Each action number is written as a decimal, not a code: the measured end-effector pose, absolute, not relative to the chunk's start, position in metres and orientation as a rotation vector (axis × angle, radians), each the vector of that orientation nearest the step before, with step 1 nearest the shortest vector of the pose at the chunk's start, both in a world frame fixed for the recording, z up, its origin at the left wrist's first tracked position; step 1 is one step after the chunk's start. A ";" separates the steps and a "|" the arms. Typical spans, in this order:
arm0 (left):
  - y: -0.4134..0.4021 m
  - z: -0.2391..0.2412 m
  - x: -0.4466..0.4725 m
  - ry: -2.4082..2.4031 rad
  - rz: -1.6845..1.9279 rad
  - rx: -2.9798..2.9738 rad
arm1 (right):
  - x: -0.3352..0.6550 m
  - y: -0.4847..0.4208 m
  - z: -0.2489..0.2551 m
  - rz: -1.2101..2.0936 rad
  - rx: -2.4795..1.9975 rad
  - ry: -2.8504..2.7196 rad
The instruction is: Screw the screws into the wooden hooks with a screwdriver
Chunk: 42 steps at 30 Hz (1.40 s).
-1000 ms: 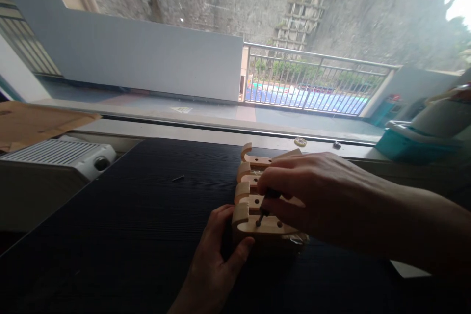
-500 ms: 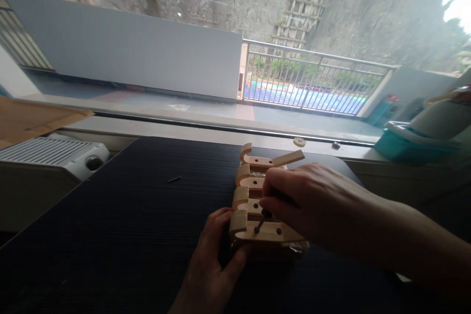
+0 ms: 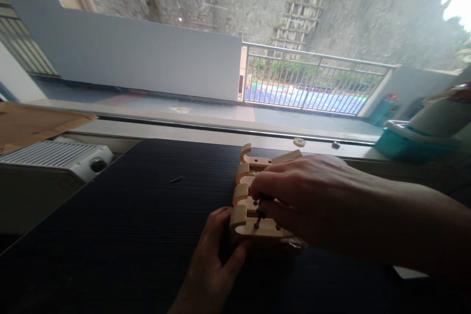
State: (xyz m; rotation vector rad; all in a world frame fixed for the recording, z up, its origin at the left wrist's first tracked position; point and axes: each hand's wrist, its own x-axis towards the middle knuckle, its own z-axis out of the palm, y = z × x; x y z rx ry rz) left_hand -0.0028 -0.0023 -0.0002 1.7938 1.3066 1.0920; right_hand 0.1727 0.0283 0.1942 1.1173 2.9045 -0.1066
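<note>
A pale wooden hook rack [image 3: 240, 215] lies on the dark table [image 3: 147, 211], with several curved hooks in a row and dark holes in their flat parts. My left hand [image 3: 211, 260] grips its near left corner, thumb in front and fingers along the side. In my right hand [image 3: 298, 194] is a screwdriver [image 3: 260, 213], its handle mostly hidden by the fingers. The tip points down at the left hole of the nearest hook; whether a screw sits there is too small to tell. To the left, a loose screw [image 3: 175, 179] lies on the table.
Beyond the table runs a window sill [image 3: 191, 136] with a roll of tape [image 3: 299, 142] and a small dark object [image 3: 335, 144]. A teal container [image 3: 401, 142] stands at the right. At the left are a white slatted unit [image 3: 55, 154] and brown cardboard [image 3: 40, 125].
My right hand has shifted slightly left and up over the rack with the screwdriver, covering more of the hooks. My left hand keeps its hold. The view has tilted slightly.
</note>
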 end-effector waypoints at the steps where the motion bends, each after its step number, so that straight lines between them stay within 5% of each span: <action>1: -0.002 0.000 -0.003 1.306 1.091 1.799 | 0.172 0.030 0.192 -0.098 1.108 2.917; 16: -0.001 -0.001 -0.001 1.271 1.126 1.819 | 0.172 0.028 0.157 -0.006 1.736 2.846; 22: -0.003 0.001 -0.002 1.301 1.079 1.779 | 0.178 0.031 0.172 0.123 1.321 3.030; 28: -0.002 0.001 -0.003 1.317 1.077 1.798 | 0.176 0.034 0.171 -0.110 0.946 3.075; 42: -0.003 0.002 -0.002 1.322 1.148 1.753 | 0.174 0.032 0.156 0.259 1.596 2.934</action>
